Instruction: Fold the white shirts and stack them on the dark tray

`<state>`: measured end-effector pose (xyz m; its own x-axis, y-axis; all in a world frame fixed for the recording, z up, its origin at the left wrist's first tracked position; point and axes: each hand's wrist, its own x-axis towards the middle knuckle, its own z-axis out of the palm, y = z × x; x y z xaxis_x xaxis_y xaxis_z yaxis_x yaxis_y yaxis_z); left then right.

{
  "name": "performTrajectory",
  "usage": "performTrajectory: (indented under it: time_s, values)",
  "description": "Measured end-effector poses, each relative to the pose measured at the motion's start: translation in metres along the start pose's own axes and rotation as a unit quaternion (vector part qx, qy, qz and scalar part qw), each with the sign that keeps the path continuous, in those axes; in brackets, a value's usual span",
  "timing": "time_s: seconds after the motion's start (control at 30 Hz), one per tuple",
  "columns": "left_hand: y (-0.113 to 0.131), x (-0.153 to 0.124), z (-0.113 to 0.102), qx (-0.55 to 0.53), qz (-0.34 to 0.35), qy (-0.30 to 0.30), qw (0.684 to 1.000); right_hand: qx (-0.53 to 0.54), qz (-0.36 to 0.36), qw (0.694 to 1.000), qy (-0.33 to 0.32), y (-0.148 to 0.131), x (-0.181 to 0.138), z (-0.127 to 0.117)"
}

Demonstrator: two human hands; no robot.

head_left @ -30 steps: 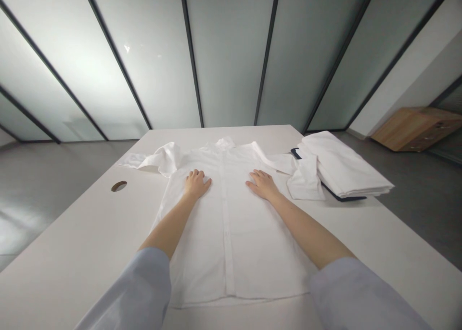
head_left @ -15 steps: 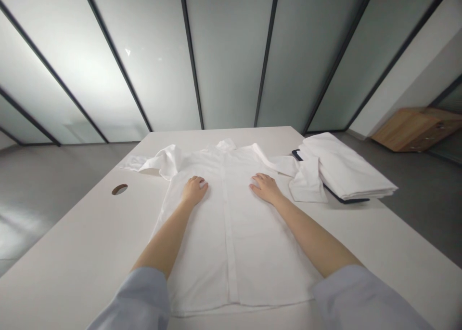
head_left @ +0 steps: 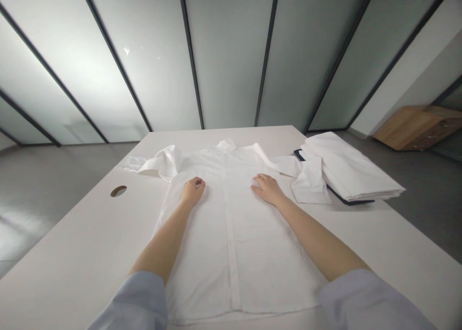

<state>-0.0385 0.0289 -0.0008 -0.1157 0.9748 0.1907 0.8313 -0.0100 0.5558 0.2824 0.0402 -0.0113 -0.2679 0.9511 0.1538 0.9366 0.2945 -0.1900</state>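
On the white table [head_left: 72, 253], far left of the fingers, sat a round cable hole [head_left: 118, 191]. Just beyond the left hand's fingertips, the shirt's left sleeve [head_left: 159, 162] lay bunched up. The left hand [head_left: 192, 191] rested on the chest of the white shirt [head_left: 231, 243], which was spread flat, front up, collar away from the person. Vs. a second ago its fingers had curled in from flat, knuckles bent, tips tucked against the cloth; whether they pinched any fabric couldn't be told. It had also slid a little nearer the body. Between the two hands ran the button placket [head_left: 231, 253]. The right hand [head_left: 267, 189] lay on the other chest panel, fingers still flat and spread, gripping nothing, approx. where it was before. Right of its fingers, the right sleeve [head_left: 306, 180] lay folded over, touching a stack of folded white garments [head_left: 350, 173] w/ a dark item [head_left: 355, 201] under it. The change suggested smoothing strokes drawn toward the body, left side first; the shirt looked mostly flat, sleeves not yet laid out.
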Motion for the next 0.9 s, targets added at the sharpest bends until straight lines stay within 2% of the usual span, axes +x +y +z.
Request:
performTrajectory:
  time_s: [0.4,0.53,0.63,0.73,0.8,0.9]
  values:
    - [-0.002,0.002,0.002,0.007,0.023,-0.005,1.0,0.019,0.002,1.0,0.007,0.001,0.0,-0.001]
    - [-0.002,0.003,0.001,0.01,0.026,-0.008,1.0,0.062,0.001,0.998,-0.001,0.013,0.007,-0.018]
    - [-0.002,0.002,0.001,0.013,0.032,-0.011,0.999,0.053,0.068,0.996,0.03,0.035,0.006,-0.043]
    - [-0.002,0.002,0.001,0.014,0.032,-0.014,0.999,-0.021,0.163,0.983,0.081,0.062,-0.009,-0.061]
    - [-0.002,0.002,0.001,0.015,0.036,-0.013,0.999,-0.073,0.204,0.971,0.097,0.075,-0.024,-0.064]
    - [-0.002,0.003,0.002,0.019,0.046,-0.011,0.999,-0.1,0.244,0.96,0.092,0.089,-0.044,-0.054]
